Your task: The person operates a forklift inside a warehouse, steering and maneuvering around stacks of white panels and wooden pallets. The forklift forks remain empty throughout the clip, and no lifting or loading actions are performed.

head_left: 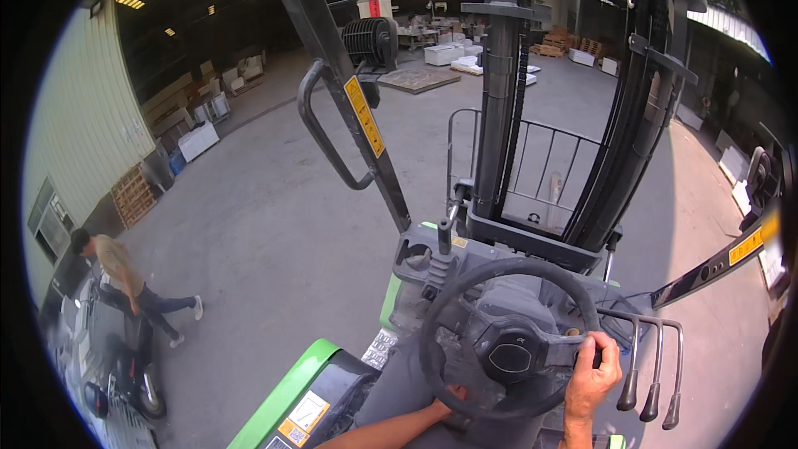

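I sit at the controls of a forklift. My right hand (594, 366) is closed round the right side of the black steering wheel (438, 316). Low on the wheel's left side is my left hand (454, 397), partly behind the rim. Its fingers are mostly hidden, so whether it grips the rim does not show. Three bent control levers (657, 370) with black knobs hang just right of my right hand. A short upright lever (445, 237) stands on the dash beyond the wheel.
The dark mast (499, 75) and a barred load guard (549, 166) rise ahead. A front post (332, 58) carries a grab handle (307, 116). At left a person (125, 274) walks beside a parked motorbike (137, 374). Pallets (133, 195) lean on the wall; white slabs (445, 53) lie farther back.
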`<move>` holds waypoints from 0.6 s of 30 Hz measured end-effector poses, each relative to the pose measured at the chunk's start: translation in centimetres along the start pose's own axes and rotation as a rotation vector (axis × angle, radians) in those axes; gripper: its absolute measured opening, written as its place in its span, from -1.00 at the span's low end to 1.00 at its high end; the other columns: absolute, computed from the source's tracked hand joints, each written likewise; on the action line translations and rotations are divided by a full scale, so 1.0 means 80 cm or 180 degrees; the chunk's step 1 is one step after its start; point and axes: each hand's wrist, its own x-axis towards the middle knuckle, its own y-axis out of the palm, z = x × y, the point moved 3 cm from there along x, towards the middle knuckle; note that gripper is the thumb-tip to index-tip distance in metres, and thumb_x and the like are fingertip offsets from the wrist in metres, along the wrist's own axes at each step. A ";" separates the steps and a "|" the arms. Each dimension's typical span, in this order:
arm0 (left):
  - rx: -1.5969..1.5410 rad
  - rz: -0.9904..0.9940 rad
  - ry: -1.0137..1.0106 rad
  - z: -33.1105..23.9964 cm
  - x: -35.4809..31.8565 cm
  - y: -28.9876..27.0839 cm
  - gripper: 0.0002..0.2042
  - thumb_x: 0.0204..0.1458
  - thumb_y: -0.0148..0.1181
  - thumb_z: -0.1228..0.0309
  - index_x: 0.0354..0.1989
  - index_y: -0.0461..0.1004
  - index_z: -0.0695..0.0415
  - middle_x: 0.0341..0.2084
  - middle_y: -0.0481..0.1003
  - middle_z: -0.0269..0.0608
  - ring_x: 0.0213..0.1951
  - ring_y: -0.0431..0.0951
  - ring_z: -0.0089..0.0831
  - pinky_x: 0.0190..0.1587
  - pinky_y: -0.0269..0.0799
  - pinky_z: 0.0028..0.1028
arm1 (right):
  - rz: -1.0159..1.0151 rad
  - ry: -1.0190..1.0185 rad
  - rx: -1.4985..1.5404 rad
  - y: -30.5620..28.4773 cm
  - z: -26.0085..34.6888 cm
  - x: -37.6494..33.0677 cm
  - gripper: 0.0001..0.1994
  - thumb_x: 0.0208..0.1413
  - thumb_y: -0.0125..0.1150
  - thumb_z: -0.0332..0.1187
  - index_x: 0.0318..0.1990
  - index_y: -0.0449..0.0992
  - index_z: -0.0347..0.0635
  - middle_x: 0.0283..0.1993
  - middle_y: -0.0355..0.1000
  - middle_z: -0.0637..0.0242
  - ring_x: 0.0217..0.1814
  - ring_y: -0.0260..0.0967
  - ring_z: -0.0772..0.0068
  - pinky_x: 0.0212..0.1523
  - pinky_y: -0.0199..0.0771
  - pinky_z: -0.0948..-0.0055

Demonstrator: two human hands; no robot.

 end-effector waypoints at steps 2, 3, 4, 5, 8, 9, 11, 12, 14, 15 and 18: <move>0.0386 0.0005 0.0163 -0.011 0.029 0.000 -0.86 0.02 0.10 0.42 -0.37 0.57 0.17 -0.32 0.56 0.15 -0.23 0.61 -0.01 -0.13 0.50 -0.26 | 0.0007 -0.0173 -0.0007 0.011 -0.030 0.021 -0.96 0.08 0.21 -0.52 -0.32 0.52 -0.26 -0.43 0.41 0.23 -0.37 0.32 0.21 -0.28 0.33 0.30; 0.0539 0.0063 0.0407 -0.007 0.036 0.006 -0.83 0.04 0.08 0.39 -0.36 0.58 0.17 -0.31 0.57 0.14 -0.24 0.61 -0.03 -0.14 0.50 -0.27 | 0.0000 -0.0236 0.0013 0.008 -0.036 0.023 -0.96 0.05 0.22 -0.53 -0.33 0.52 -0.25 -0.45 0.39 0.23 -0.38 0.31 0.20 -0.29 0.32 0.29; 0.0674 0.0106 0.0650 0.010 0.038 0.014 -0.81 0.05 0.06 0.36 -0.35 0.58 0.16 -0.31 0.57 0.14 -0.25 0.61 -0.04 -0.14 0.50 -0.27 | -0.0056 -0.0230 0.0022 0.004 -0.042 0.020 -0.95 0.03 0.23 -0.54 -0.33 0.52 -0.24 -0.45 0.39 0.24 -0.39 0.31 0.21 -0.29 0.30 0.30; 0.0780 0.0102 0.0895 0.009 0.045 0.020 -0.78 0.07 0.04 0.33 -0.34 0.59 0.16 -0.30 0.57 0.13 -0.26 0.61 -0.05 -0.15 0.51 -0.28 | -0.0089 -0.0258 0.0063 0.002 -0.048 0.021 -0.94 0.01 0.24 -0.55 -0.34 0.53 -0.23 -0.46 0.38 0.25 -0.40 0.30 0.22 -0.30 0.29 0.31; 0.1049 0.0202 0.0894 0.000 0.052 0.031 -0.74 0.09 0.01 0.26 -0.35 0.59 0.16 -0.40 0.58 0.05 -0.32 0.62 -0.16 -0.21 0.49 -0.32 | -0.0248 -0.0282 0.0072 0.002 -0.052 0.041 -0.95 0.02 0.23 -0.56 -0.35 0.52 -0.22 -0.48 0.37 0.26 -0.44 0.29 0.24 -0.32 0.27 0.33; 0.0808 0.0257 0.0522 -0.002 0.053 0.035 -0.74 0.09 0.02 0.27 -0.36 0.59 0.15 -0.45 0.56 0.00 -0.35 0.60 -0.21 -0.24 0.47 -0.34 | -0.0284 -0.0290 0.0065 0.004 -0.053 0.049 -0.95 0.02 0.23 -0.56 -0.34 0.52 -0.22 -0.49 0.37 0.26 -0.44 0.29 0.24 -0.32 0.27 0.33; 0.0307 0.0284 -0.0262 -0.017 0.049 0.034 -0.75 0.09 0.03 0.27 -0.38 0.59 0.15 -0.56 0.53 -0.10 -0.42 0.58 -0.32 -0.31 0.43 -0.38 | -0.0390 -0.0289 0.0084 0.012 -0.052 0.062 -0.95 0.03 0.23 -0.55 -0.35 0.52 -0.22 -0.50 0.36 0.27 -0.46 0.28 0.25 -0.32 0.27 0.33; 0.0386 0.0313 -0.0049 -0.008 0.054 0.038 -0.74 0.10 0.03 0.26 -0.39 0.58 0.16 -0.58 0.51 -0.13 -0.44 0.56 -0.36 -0.33 0.41 -0.39 | -0.0429 -0.0289 0.0086 0.016 -0.051 0.068 -0.96 0.03 0.24 -0.55 -0.35 0.52 -0.22 -0.50 0.36 0.28 -0.46 0.28 0.25 -0.32 0.27 0.33; 0.0430 0.0318 0.0134 0.010 0.056 0.039 -0.71 0.11 0.02 0.23 -0.39 0.58 0.18 -0.62 0.49 -0.18 -0.47 0.52 -0.42 -0.36 0.38 -0.40 | -0.0434 -0.0301 0.0180 0.029 -0.041 0.084 -0.97 0.03 0.25 -0.53 -0.36 0.52 -0.21 -0.49 0.38 0.29 -0.45 0.30 0.24 -0.31 0.29 0.31; 0.0404 0.0333 0.0117 0.014 0.056 0.040 -0.70 0.12 0.02 0.22 -0.39 0.58 0.19 -0.63 0.48 -0.19 -0.48 0.51 -0.44 -0.37 0.37 -0.41 | -0.0448 -0.0355 0.0154 0.036 -0.036 0.092 -0.96 0.03 0.26 -0.52 -0.36 0.52 -0.21 -0.49 0.39 0.28 -0.44 0.31 0.24 -0.31 0.29 0.31; 0.0130 0.0333 -0.0268 -0.015 0.049 0.037 -0.68 0.14 0.03 0.21 -0.38 0.57 0.22 -0.61 0.50 -0.19 -0.49 0.51 -0.44 -0.38 0.37 -0.40 | -0.0506 -0.0530 0.0111 0.065 -0.015 0.117 -0.96 0.03 0.26 -0.50 -0.36 0.53 -0.19 -0.46 0.44 0.29 -0.42 0.36 0.23 -0.30 0.31 0.28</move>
